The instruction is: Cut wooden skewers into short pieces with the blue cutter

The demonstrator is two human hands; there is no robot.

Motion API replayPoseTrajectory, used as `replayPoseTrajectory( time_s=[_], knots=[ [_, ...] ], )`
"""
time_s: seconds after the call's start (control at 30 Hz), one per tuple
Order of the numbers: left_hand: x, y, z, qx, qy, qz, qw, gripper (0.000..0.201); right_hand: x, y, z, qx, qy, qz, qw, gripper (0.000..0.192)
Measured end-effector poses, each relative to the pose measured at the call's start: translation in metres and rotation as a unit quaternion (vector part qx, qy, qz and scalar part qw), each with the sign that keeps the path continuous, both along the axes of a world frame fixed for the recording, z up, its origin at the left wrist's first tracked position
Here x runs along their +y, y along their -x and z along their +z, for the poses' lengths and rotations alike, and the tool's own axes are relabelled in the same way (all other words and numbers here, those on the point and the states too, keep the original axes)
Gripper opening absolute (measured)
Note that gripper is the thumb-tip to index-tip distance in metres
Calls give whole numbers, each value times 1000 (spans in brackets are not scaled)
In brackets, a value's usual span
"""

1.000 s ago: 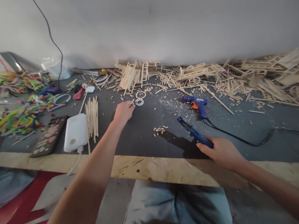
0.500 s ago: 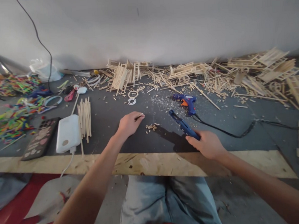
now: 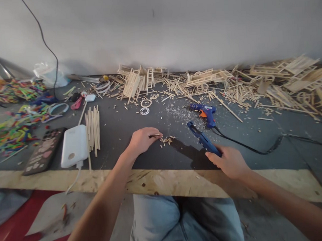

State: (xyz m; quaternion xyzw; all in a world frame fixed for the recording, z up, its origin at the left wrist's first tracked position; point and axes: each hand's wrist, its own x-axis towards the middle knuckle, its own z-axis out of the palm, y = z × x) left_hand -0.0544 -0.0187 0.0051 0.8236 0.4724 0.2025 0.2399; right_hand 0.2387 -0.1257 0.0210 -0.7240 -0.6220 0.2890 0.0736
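Left hand: closed in a pinch on a short thin stick, which protrudes from the fingertips toward the right, its long axis running roughly left-right and near level with the surface. Right hand: wrapped around the handles of a blue cutter, whose long axis runs from the hand up and to the left, the nose pointing far-left.

The stick's free end lies just above a small heap of cut wood bits, which sits immediately right of the left hand. The cutter's nose is to the right of that heap, near but apart from it. The stick thus lies left of the cutter's nose; the left hand is the nearer to the heap, and the gap between stick tip and cutter nose runs left-right across the heap.

Other items noted: a blue glue gun with its cord, farther back and right of the heap; a bundle of long sticks and a white power bank to the left; two white rings far of the left hand.
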Motion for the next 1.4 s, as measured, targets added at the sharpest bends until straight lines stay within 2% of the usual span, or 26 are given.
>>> replayPoseTrajectory(
  time_s=[0.33, 0.5, 0.73, 0.9, 1.1, 1.2, 1.4],
  knots=[
    [3, 2, 0, 39, -20, -61, 997, 22, 1, 2, 2, 16, -21, 0, 1000, 29],
    [0, 0, 5, 58, -9, -47, 997, 28, -2, 2, 0, 53, -31, -24, 998, 27],
    [-2, -3, 9, 79, 2, -51, 996, 29, -15, -5, -25, 205, -63, -125, 969, 26],
    [-1, -5, 9, 64, 18, -35, 997, 24, -17, -4, -25, 250, -68, -148, 955, 24],
    [-3, -3, 11, 19, 81, 3, 997, 14, -23, -3, -22, 299, -72, -175, 935, 23],
    [-4, -3, 14, 18, 67, 15, 998, 9, -26, -3, -23, 300, -70, -179, 934, 25],
    [-4, -3, 16, 40, 60, -4, 997, 19, -32, -12, -33, 314, -85, -185, 927, 39]
  ],
)
